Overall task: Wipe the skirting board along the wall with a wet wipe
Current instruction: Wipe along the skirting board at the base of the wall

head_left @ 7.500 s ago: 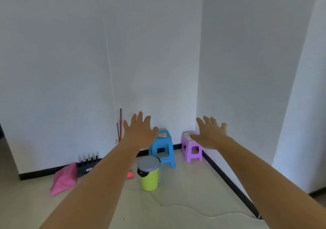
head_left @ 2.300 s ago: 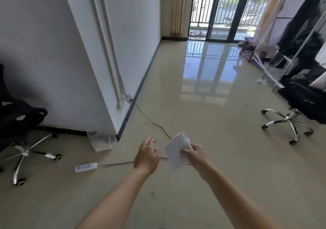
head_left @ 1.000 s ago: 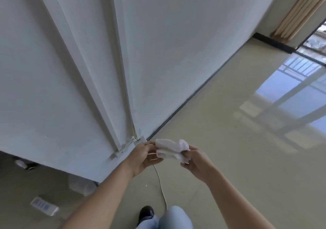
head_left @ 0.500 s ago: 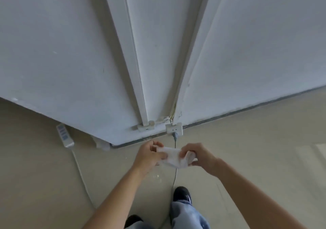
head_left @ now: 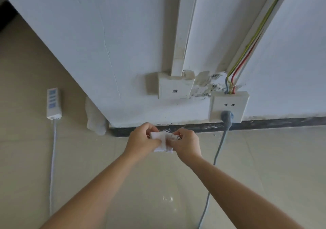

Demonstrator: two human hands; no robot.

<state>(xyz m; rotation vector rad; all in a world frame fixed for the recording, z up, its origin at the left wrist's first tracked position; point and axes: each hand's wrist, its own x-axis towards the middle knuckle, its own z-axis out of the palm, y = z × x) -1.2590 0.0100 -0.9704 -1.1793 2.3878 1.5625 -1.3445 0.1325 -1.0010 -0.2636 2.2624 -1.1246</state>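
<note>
A dark skirting board (head_left: 264, 122), smeared with white marks, runs along the foot of the white wall from the corner to the right edge. A bunched white wet wipe (head_left: 163, 141) is held between both hands, just in front of the board's left stretch. My left hand (head_left: 141, 141) pinches its left end and my right hand (head_left: 187, 144) pinches its right end. Both hands hover over the floor, close to the board; whether the wipe touches it I cannot tell.
A wall socket (head_left: 228, 106) carries a grey plug (head_left: 227, 118), whose cable (head_left: 217, 156) trails over the tiled floor right of my hands. A second wall box (head_left: 174, 89) sits left of it. A white power strip (head_left: 53, 103) lies on the floor at left.
The view has closed in on the wall foot. Both hands, still holding the wipe, have come nearer the skirting board, and the wipe is bunched tighter.
</note>
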